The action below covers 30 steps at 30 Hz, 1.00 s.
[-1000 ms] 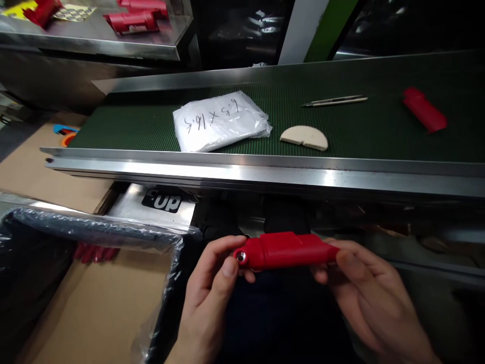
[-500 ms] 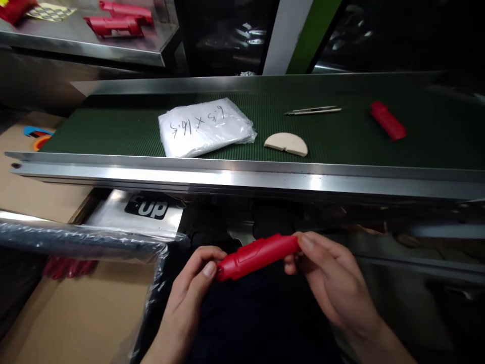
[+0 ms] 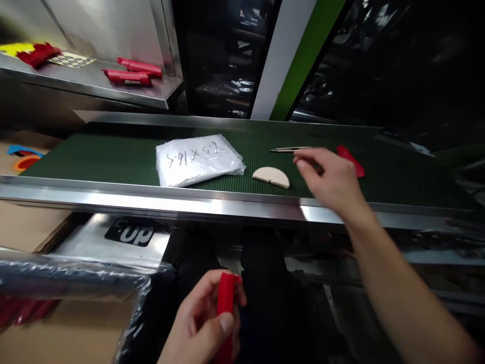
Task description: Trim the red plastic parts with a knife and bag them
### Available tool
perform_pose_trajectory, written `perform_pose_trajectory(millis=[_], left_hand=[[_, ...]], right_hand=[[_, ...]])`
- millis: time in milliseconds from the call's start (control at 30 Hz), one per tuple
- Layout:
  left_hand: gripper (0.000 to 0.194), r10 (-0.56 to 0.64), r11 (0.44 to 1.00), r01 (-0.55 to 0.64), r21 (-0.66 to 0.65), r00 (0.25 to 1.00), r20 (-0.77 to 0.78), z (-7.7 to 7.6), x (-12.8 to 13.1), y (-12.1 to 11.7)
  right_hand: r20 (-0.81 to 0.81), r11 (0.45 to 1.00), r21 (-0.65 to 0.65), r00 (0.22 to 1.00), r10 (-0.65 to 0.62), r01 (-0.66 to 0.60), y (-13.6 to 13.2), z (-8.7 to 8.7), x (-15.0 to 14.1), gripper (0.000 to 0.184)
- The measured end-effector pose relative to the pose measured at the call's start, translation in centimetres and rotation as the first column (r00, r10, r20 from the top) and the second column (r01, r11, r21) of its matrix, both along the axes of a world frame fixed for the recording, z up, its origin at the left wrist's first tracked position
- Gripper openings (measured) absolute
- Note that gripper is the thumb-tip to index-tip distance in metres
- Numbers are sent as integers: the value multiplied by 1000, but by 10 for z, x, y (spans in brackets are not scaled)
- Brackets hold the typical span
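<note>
At six o'clock, red casing (image 3: 226, 293): in the left hand (image 3: 202, 331), above the dark-clad legs (image 3: 263, 263); its long side points roughly toward twelve, its near end toward the bottom edge.
Left-hand fingers: closed round the casing, thumb against the near side, others curled about it.
Right hand (image 3: 335, 179): at three o'clock, over the green belt (image 3: 125, 162); thumb and forefinger curl toward each other, tips close together. Whether they touch the tweezers (image 3: 284, 149), I cannot tell.
Tweezers' place: two o'clock, flat on the belt, points toward nine, other end right by the right forefinger.
Second red casing (image 3: 354, 161): three o'clock on the belt, beyond the right hand, which partly hides it.
Cream half-disc (image 3: 271, 177): three o'clock, close to centre, between packet and right hand.
White packet (image 3: 199, 162): between nine and ten, wrapped in clear plastic, handwriting upside down.
Standing in the way: the front rail (image 3: 212, 205) lies between left hand and belt; the right forearm (image 3: 394, 268) crosses it.
Steel shelf (image 3: 168, 87): ten o'clock, bearing red parts (image 3: 131, 77), a label sheet (image 3: 74, 59) and something yellow (image 3: 17, 49).
Lined box (image 3: 87, 273): eight o'clock, red pieces (image 3: 28, 309) blurred inside.
Silver bag (image 3: 129, 232): between eight and nine, beyond the box, lettered "up".
Green post (image 3: 303, 60): one o'clock, behind the belt.
</note>
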<state>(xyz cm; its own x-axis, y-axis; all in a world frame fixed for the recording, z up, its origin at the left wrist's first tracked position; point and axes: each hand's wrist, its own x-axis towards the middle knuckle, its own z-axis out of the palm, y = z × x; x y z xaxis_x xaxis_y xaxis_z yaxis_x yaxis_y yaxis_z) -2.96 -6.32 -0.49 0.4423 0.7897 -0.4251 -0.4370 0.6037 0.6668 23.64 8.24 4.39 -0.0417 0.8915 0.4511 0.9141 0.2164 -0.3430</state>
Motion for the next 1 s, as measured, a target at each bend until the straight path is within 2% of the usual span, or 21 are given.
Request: perform_pose_trajectory(millis=[100,167,267,300,367,400,433,500,567,600,667,700,767,800,833,867,1000], left_hand=[[25,120,992,-119,-30,992,39,6,-2,0],[24,165,986,-164,-36,986,37,10,-4,-2],[23,188,982,-184,-51,980,66,12,-5,-6],[24,195,980,-191,-58,978,73,12,-5,-7],[24,205,977,-200,-70,975,79,10,-6,-8],[24,206,977,-201,-66,975,77,9,-6,-9],[23,206,978,-202,-54,976,71,8,-7,-9],[21,200,980,-200,-18,979,43,6,-7,-10],[21,190,982,-190,2,982,-4,4,-7,-11],[21,180,984,-180,-1,983,-30,4,-6,-11],[21,170,985,-171,-23,984,-63,5,-4,-12],[21,167,985,-169,-36,984,-64,6,-2,-12],[19,173,983,-175,-58,984,-40,9,3,-13],[19,183,981,-184,-66,983,-28,11,5,-13],[18,194,978,-196,-74,981,-24,14,8,-13],[18,204,975,-206,-81,978,-28,17,10,-14],[25,176,980,-179,-87,983,-43,26,14,-15]], right_hand=[[86,994,-110,996,20,-10,65,-12,43,34],[105,985,-165,992,63,-45,93,-25,60,27],[115,974,-208,986,121,-96,115,-39,72,38],[123,972,-212,984,126,-98,118,-41,74,34],[143,976,-206,984,106,-76,121,-39,76,10],[152,979,-196,984,88,-57,119,-35,76,8],[158,984,-177,985,66,-38,114,-30,73,12],[159,991,-132,986,48,-27,95,-16,63,36],[146,991,-108,985,91,-76,63,-1,44,58],[136,987,-106,981,137,-123,42,5,31,59],[103,963,-127,962,251,-238,-3,13,3,48],[72,922,-194,933,354,-335,-25,14,-10,46],[-45,768,-196,788,613,-609,-65,14,-34,44],[-73,718,-227,747,661,-657,-81,12,-44,48],[-81,696,-213,722,687,-686,-94,10,-51,50],[-75,703,-201,726,684,-682,-105,8,-57,52],[-69,798,-113,806,588,-592,-127,0,-70,51]])
